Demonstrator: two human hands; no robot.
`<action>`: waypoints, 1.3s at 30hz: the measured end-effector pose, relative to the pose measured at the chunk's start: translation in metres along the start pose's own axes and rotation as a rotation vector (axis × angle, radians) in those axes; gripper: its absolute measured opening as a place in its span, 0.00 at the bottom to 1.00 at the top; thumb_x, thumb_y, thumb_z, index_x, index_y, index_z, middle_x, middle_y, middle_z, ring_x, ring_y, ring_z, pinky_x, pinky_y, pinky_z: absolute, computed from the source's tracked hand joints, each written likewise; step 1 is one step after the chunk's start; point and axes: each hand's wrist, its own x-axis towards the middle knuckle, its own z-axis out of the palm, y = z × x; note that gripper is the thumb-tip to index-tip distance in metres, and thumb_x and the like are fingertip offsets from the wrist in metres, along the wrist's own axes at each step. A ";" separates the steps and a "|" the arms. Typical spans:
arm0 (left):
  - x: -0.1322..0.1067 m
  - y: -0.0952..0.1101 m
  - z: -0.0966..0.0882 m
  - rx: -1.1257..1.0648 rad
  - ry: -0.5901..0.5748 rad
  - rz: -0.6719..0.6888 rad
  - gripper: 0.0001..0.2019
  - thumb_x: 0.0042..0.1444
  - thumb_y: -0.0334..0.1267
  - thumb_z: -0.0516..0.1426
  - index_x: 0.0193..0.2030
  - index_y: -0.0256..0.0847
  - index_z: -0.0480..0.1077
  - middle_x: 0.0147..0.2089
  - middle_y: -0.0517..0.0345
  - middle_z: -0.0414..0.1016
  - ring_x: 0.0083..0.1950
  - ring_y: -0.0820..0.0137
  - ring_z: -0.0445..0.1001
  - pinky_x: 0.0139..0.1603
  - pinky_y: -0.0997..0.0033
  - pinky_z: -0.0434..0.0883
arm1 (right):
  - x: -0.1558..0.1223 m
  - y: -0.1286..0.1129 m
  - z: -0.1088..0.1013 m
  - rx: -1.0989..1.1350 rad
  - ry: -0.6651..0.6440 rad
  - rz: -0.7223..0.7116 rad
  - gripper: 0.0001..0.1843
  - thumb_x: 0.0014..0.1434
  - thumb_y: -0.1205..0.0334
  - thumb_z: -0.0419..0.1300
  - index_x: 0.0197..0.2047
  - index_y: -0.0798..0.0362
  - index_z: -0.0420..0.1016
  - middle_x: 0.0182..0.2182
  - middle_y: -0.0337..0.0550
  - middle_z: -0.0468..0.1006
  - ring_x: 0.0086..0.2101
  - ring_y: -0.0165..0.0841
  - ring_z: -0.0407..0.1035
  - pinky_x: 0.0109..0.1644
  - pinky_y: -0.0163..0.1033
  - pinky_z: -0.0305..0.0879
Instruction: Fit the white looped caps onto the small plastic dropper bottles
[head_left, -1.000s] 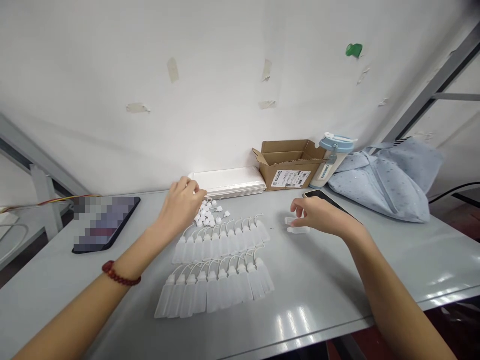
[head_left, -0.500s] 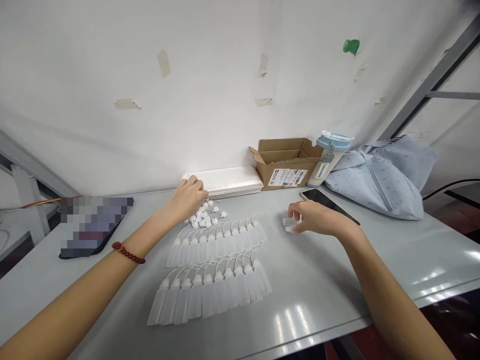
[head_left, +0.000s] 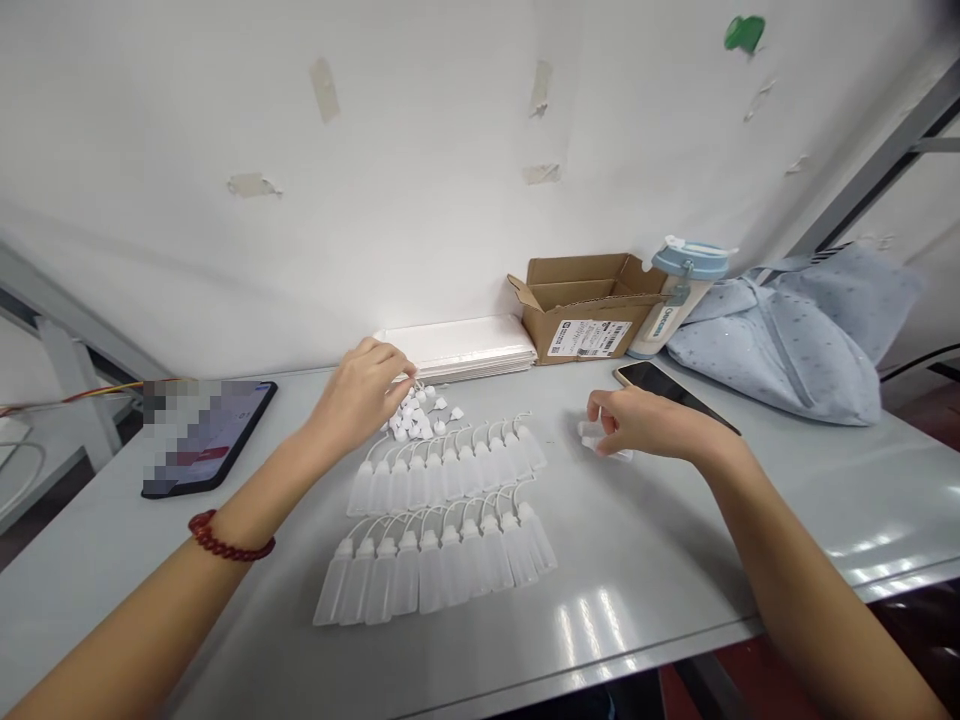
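Observation:
My left hand (head_left: 367, 392) is over a small pile of white caps (head_left: 418, 418), its thumb and fingertips pinched together at the pile's far edge on what looks like a white cap; the fingers partly hide it. To the right, my right hand (head_left: 637, 424) has its fingers curled around a translucent plastic bottle (head_left: 592, 431), mostly covered by the hand. Between the hands lie two rows of flat translucent bottles with white caps and thin curved tubes: a back row (head_left: 450, 472) and a front row (head_left: 439, 570).
A stack of white flat sheets (head_left: 457, 345) lies against the wall beside an open cardboard box (head_left: 589, 320). A blue-lidded cup (head_left: 675, 300), a pale blue bag (head_left: 780, 350) and a dark phone (head_left: 667, 388) are at the right. Another phone (head_left: 217, 440) lies on the left of the grey table (head_left: 660, 570).
The view has shifted slightly, so everything sits a little further right and higher. My left hand's fingers have moved a little at the caps. My right hand keeps its curled hold.

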 end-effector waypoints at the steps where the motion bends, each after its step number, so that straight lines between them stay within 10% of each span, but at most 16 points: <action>1: -0.003 0.003 -0.001 -0.039 0.017 -0.047 0.09 0.58 0.34 0.51 0.35 0.38 0.71 0.37 0.50 0.75 0.43 0.61 0.68 0.41 0.63 0.66 | -0.001 -0.001 0.000 0.003 -0.003 0.006 0.14 0.46 0.63 0.60 0.40 0.52 0.68 0.34 0.45 0.73 0.37 0.41 0.69 0.28 0.37 0.59; 17: -0.044 0.052 -0.012 -0.855 0.050 -0.757 0.12 0.49 0.47 0.61 0.34 0.41 0.75 0.38 0.55 0.79 0.40 0.63 0.75 0.40 0.68 0.70 | -0.018 -0.023 0.017 -0.324 0.041 -0.060 0.06 0.47 0.73 0.55 0.26 0.53 0.66 0.29 0.47 0.71 0.27 0.39 0.67 0.26 0.37 0.49; 31: -0.050 0.087 -0.002 -1.338 -0.067 -0.722 0.08 0.50 0.40 0.62 0.35 0.41 0.73 0.35 0.57 0.77 0.37 0.69 0.73 0.42 0.67 0.69 | -0.021 -0.070 0.029 0.330 0.337 -0.521 0.07 0.56 0.63 0.56 0.39 0.52 0.66 0.28 0.38 0.71 0.26 0.28 0.65 0.29 0.33 0.60; 39: -0.050 0.095 0.002 -1.501 -0.133 -0.754 0.09 0.51 0.40 0.63 0.38 0.40 0.75 0.33 0.58 0.77 0.35 0.71 0.73 0.42 0.69 0.70 | -0.025 -0.084 0.047 0.321 0.363 -0.741 0.10 0.60 0.65 0.55 0.46 0.53 0.65 0.34 0.42 0.70 0.29 0.29 0.65 0.33 0.36 0.63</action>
